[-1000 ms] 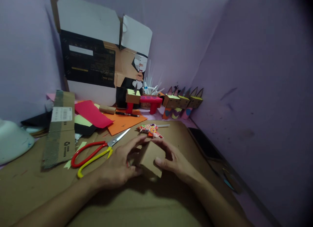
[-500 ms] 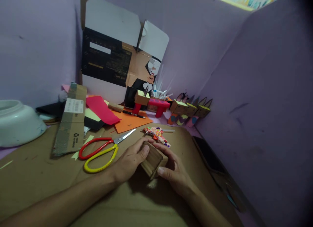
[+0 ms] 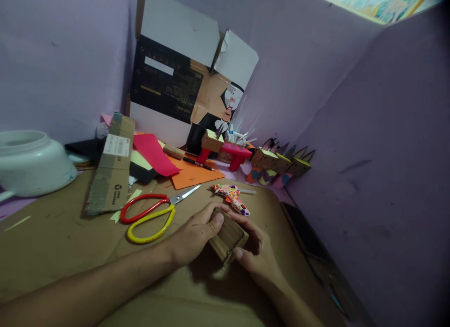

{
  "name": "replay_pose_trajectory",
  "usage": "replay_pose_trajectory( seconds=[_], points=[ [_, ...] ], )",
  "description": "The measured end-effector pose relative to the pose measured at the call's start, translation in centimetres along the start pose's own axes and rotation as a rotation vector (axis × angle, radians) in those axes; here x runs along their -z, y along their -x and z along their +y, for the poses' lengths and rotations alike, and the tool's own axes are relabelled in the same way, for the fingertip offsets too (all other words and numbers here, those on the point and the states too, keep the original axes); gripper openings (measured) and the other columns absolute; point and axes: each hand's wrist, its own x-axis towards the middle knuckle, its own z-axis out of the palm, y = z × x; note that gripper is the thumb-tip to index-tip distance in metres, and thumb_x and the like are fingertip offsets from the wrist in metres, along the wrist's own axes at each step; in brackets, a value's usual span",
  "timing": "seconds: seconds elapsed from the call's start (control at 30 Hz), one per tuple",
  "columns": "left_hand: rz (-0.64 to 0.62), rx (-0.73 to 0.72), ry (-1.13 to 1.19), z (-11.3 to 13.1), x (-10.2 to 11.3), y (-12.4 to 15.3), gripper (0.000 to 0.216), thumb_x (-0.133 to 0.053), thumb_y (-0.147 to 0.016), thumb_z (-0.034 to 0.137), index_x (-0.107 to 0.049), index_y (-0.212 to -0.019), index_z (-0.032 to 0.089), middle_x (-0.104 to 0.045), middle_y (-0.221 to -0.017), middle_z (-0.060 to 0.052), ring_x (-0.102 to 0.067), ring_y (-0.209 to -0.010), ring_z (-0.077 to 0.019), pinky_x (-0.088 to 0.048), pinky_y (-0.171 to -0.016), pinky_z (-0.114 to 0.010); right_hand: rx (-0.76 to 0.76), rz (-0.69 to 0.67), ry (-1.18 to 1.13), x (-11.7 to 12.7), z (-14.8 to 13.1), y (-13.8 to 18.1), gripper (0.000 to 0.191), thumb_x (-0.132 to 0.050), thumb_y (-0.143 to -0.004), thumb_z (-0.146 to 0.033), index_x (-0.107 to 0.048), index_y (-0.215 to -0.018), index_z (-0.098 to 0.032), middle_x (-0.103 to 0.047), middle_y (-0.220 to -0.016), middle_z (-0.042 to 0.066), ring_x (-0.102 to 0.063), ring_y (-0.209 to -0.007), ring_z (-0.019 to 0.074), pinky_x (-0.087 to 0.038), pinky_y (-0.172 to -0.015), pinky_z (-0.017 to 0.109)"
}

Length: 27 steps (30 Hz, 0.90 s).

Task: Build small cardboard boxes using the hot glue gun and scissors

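Both hands grip a small brown cardboard box (image 3: 227, 236) on the cardboard-covered table (image 3: 63, 252). My left hand (image 3: 195, 233) wraps its left side, thumb lying across the top. My right hand (image 3: 255, 254) cups the right side with curled fingers and its thumb against the near corner. The box is tilted, one open or corrugated face turned toward me. Just beyond the box lies a glue gun (image 3: 232, 197) covered in coloured dots.
Red-and-yellow scissors (image 3: 151, 213) lie left of my hands. A folded cardboard strip (image 3: 112, 177), red, orange and black paper sheets (image 3: 190, 173) and a white bowl (image 3: 33, 163) sit further left. Small cardboard figures (image 3: 281, 163) line the purple wall; a printed box flap (image 3: 176, 83) stands behind.
The box has been turned in my hands, so a darker face shows now instead of the plain top. My view has swung left and up, shifting everything rightward in frame.
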Motion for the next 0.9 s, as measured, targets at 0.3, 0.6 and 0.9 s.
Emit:
replay_pose_trajectory(
  seconds=[0.3, 0.6, 0.9],
  points=[
    [-0.024, 0.0, 0.085, -0.14, 0.04, -0.11, 0.039, -0.041, -0.09, 0.048, -0.051, -0.111, 0.017, -0.059, -0.112, -0.009, -0.054, -0.103, -0.0234, -0.041, -0.086, -0.032, 0.002, 0.016, -0.001, -0.16, 0.06, 0.16, 0.051, -0.073, -0.066, -0.05, -0.065, -0.109, -0.024, -0.064, -0.123, 0.012, -0.055, -0.118, 0.0325, -0.041, -0.1, 0.047],
    [-0.055, 0.048, 0.117, 0.04, 0.15, -0.1, 0.043, -0.044, -0.087, 0.052, -0.05, -0.11, 0.017, -0.059, -0.112, -0.009, -0.053, -0.103, -0.0247, -0.04, -0.088, -0.035, -0.031, 0.03, 0.041, -0.05, 0.14, 0.29, 0.051, -0.073, -0.065, -0.051, -0.065, -0.108, -0.023, -0.063, -0.123, 0.013, -0.056, -0.117, 0.0329, -0.041, -0.099, 0.049],
    [-0.038, 0.042, 0.23, -0.71, 0.29, -0.39, 0.035, -0.048, -0.088, 0.048, -0.054, -0.106, 0.019, -0.06, -0.106, -0.006, -0.054, -0.098, -0.0219, -0.04, -0.085, -0.033, -0.046, 0.021, 0.014, -0.39, -0.16, 0.25, 0.053, -0.073, -0.066, -0.051, -0.063, -0.109, -0.022, -0.062, -0.125, 0.013, -0.055, -0.118, 0.032, -0.04, -0.101, 0.048]
  ],
)
